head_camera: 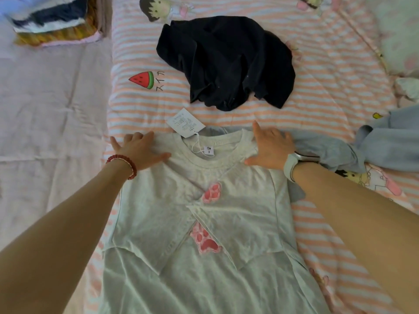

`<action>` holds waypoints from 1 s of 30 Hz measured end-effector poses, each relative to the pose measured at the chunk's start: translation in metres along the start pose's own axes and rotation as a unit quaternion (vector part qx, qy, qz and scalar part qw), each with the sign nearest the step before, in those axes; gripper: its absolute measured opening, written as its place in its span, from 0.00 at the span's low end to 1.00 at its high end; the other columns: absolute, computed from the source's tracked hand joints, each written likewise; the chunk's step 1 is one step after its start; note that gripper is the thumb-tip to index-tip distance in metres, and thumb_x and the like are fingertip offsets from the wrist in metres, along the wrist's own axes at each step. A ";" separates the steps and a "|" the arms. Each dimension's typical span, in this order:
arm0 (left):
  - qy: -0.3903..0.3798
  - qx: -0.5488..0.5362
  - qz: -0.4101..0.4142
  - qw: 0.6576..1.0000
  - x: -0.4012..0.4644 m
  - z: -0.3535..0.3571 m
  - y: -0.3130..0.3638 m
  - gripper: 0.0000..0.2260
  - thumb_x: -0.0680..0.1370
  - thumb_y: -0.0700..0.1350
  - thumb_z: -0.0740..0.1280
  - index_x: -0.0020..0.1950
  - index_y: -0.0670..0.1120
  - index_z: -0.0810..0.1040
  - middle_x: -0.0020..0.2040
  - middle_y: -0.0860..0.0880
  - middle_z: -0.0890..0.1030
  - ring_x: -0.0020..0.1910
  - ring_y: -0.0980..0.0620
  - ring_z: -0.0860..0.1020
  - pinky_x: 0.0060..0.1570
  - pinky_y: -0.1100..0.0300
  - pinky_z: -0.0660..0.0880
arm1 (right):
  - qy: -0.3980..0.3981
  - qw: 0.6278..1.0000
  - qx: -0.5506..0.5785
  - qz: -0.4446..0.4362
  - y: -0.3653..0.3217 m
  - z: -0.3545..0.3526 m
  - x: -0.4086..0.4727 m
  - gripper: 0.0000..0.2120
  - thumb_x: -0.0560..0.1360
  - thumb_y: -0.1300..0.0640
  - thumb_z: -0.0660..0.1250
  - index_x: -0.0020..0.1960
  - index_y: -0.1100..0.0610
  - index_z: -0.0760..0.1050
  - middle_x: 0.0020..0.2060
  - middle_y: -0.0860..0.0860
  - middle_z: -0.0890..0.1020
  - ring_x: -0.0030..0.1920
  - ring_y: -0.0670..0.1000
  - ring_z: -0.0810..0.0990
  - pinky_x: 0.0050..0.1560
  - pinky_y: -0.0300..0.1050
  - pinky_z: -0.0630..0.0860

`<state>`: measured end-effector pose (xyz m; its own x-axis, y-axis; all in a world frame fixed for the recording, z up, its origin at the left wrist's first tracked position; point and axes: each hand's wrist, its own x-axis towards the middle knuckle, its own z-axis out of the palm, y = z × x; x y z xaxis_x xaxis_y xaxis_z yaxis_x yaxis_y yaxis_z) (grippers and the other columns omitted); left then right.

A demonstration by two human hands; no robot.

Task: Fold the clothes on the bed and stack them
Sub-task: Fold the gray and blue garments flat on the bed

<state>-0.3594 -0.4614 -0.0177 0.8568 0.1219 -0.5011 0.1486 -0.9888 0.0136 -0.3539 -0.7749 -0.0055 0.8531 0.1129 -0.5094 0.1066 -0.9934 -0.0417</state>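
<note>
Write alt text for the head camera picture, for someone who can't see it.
Two bare hands, left hand and right hand, press flat on the shoulders of a white T-shirt with pink paw patches, both sleeves folded inward, on a striped bed. A crumpled black garment lies beyond it, a pale blue garment to the right, and a folded stack at far left.

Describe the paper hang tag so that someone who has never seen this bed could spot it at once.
On the pink-striped quilt, find the white T-shirt spread under both hands. Just past its collar, between it and the crumpled dark garment, lies the hang tag: a tilted white printed card on a string, the only paper there.
</note>
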 end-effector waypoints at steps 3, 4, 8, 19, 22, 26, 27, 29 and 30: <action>0.042 -0.083 0.029 0.995 0.008 -0.017 0.000 0.21 0.74 0.62 0.62 0.56 0.48 0.77 0.52 0.45 0.79 0.58 0.42 0.72 0.59 0.47 0.64 | 0.038 0.998 -0.043 0.008 -0.006 -0.004 0.002 0.44 0.69 0.38 0.68 0.73 0.59 0.52 0.67 0.56 0.65 0.67 0.57 0.63 0.61 0.53 0.64; 0.049 -0.140 0.052 0.988 0.006 -0.021 0.001 0.16 0.75 0.59 0.63 0.48 0.47 0.78 0.42 0.46 0.79 0.50 0.42 0.75 0.50 0.52 0.69 | 0.061 0.998 -0.034 0.000 -0.007 -0.005 0.001 0.37 0.70 0.41 0.68 0.70 0.59 0.58 0.64 0.56 0.67 0.64 0.57 0.66 0.58 0.52 0.65; 0.155 -0.173 0.163 0.959 -0.018 -0.024 0.003 0.09 0.79 0.51 0.61 0.44 0.47 0.73 0.33 0.50 0.74 0.35 0.47 0.72 0.35 0.57 0.67 | 0.124 0.988 0.080 -0.050 -0.008 -0.007 -0.025 0.18 0.76 0.51 0.63 0.62 0.58 0.67 0.52 0.54 0.78 0.46 0.55 0.76 0.38 0.44 0.66; 0.302 -0.109 0.410 0.854 -0.178 0.042 -0.044 0.15 0.82 0.51 0.49 0.51 0.45 0.71 0.34 0.46 0.81 0.25 0.47 0.78 0.20 0.62 0.71 | 0.100 0.990 0.032 -0.093 -0.020 0.057 -0.201 0.19 0.75 0.54 0.64 0.65 0.58 0.69 0.55 0.55 0.78 0.51 0.59 0.77 0.41 0.48 0.69; 0.272 -0.091 0.443 0.850 -0.221 0.066 -0.064 0.14 0.83 0.50 0.46 0.51 0.46 0.68 0.33 0.47 0.79 0.24 0.48 0.76 0.20 0.63 0.71 | 0.075 0.993 0.026 -0.088 -0.016 0.081 -0.243 0.18 0.74 0.55 0.66 0.63 0.58 0.72 0.51 0.55 0.78 0.48 0.58 0.78 0.38 0.48 0.70; 0.226 -0.070 0.444 0.864 -0.276 0.097 -0.074 0.14 0.83 0.50 0.45 0.51 0.47 0.68 0.34 0.47 0.78 0.23 0.49 0.74 0.18 0.62 0.70 | 0.117 0.981 -0.010 -0.155 -0.015 0.112 -0.294 0.19 0.58 0.61 0.80 0.45 0.61 0.78 0.33 0.54 0.78 0.28 0.55 0.77 0.21 0.43 0.66; 0.211 -0.066 0.453 0.864 -0.287 0.105 -0.074 0.15 0.83 0.50 0.45 0.52 0.48 0.69 0.36 0.48 0.79 0.24 0.49 0.75 0.19 0.62 0.70 | 0.127 0.977 -0.019 -0.169 -0.015 0.119 -0.303 0.20 0.54 0.62 0.81 0.43 0.61 0.78 0.31 0.54 0.77 0.26 0.54 0.76 0.20 0.42 0.65; 0.182 -0.042 0.478 0.858 -0.307 0.120 -0.072 0.14 0.83 0.49 0.47 0.52 0.49 0.72 0.42 0.49 0.82 0.29 0.49 0.78 0.21 0.63 0.72 | 0.124 0.973 -0.028 -0.191 -0.010 0.136 -0.318 0.21 0.53 0.64 0.81 0.43 0.61 0.79 0.32 0.54 0.77 0.27 0.54 0.75 0.20 0.42 0.66; 0.170 -0.017 0.485 0.857 -0.316 0.126 -0.072 0.11 0.81 0.47 0.54 0.52 0.49 0.75 0.45 0.49 0.83 0.31 0.49 0.79 0.23 0.63 0.73 | 0.115 0.973 -0.035 -0.196 -0.008 0.143 -0.323 0.21 0.54 0.64 0.81 0.44 0.60 0.79 0.33 0.54 0.77 0.28 0.54 0.75 0.22 0.42 0.67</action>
<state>-0.7031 -0.4394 0.0312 0.6785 -0.7334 0.0420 -0.7068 -0.6362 0.3094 -0.7040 -0.8065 0.0363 0.8305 0.4928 -0.2598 0.4749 -0.8701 -0.1321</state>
